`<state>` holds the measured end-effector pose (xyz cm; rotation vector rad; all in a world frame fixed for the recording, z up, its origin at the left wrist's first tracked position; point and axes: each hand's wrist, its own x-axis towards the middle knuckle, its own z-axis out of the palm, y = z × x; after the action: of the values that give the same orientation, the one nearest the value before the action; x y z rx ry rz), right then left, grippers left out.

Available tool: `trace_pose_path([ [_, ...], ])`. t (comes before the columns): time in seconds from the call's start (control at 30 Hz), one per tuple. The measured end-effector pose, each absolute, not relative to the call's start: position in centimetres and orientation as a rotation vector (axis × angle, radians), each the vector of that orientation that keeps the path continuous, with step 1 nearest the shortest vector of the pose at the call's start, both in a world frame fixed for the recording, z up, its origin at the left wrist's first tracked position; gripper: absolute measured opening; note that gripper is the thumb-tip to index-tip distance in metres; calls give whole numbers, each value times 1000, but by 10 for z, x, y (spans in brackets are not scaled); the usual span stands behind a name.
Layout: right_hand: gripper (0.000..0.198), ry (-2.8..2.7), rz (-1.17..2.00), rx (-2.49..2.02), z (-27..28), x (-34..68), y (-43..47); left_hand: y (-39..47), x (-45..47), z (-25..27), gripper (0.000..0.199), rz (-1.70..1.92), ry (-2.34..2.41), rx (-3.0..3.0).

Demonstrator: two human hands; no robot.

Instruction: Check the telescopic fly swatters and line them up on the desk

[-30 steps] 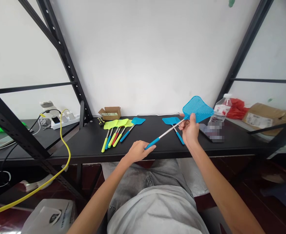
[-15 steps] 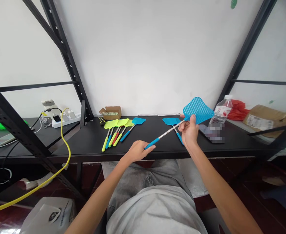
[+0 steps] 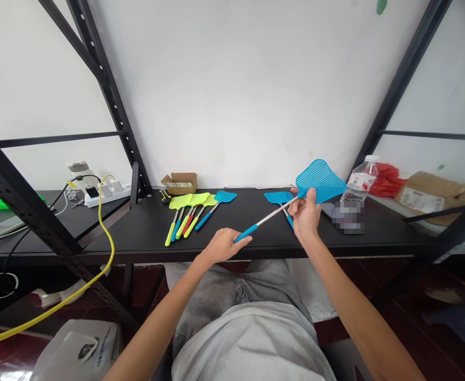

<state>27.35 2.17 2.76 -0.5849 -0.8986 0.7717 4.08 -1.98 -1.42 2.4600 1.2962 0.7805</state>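
Note:
A blue fly swatter (image 3: pixel 271 216) with a metal shaft is held slantwise above the front of the black table (image 3: pixel 137 227). My left hand (image 3: pixel 225 244) is closed round its blue handle. At the other end, my right hand (image 3: pixel 307 211) grips it where the shaft meets the perforated head, thumb on the head. Behind my right hand lie blue swatters (image 3: pixel 275 197), partly hidden by it. To the left, several fly swatters with yellow-green heads (image 3: pixel 181 201) lie in a row, their handles yellow, blue and red. A blue-headed swatter (image 3: pixel 225 196) ends that row.
An open cardboard box (image 3: pixel 181 183) stands at the back left. On the right are a water bottle (image 3: pixel 362 179), a phone-like object (image 3: pixel 345 219), a red bag (image 3: pixel 386 180) and a brown parcel (image 3: pixel 434 197). A yellow cable (image 3: pixel 111 238) hangs by the left rack post.
My right hand and the swatter's head have shifted very slightly left. Both hands keep their hold; the other swatters lie as before.

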Motion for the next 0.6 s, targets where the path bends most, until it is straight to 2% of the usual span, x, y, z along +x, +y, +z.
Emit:
trace_pose_path([
  [0.6, 59, -1011, 758, -624, 5, 237, 12, -17, 41, -17, 56, 825, 1290, 2432],
])
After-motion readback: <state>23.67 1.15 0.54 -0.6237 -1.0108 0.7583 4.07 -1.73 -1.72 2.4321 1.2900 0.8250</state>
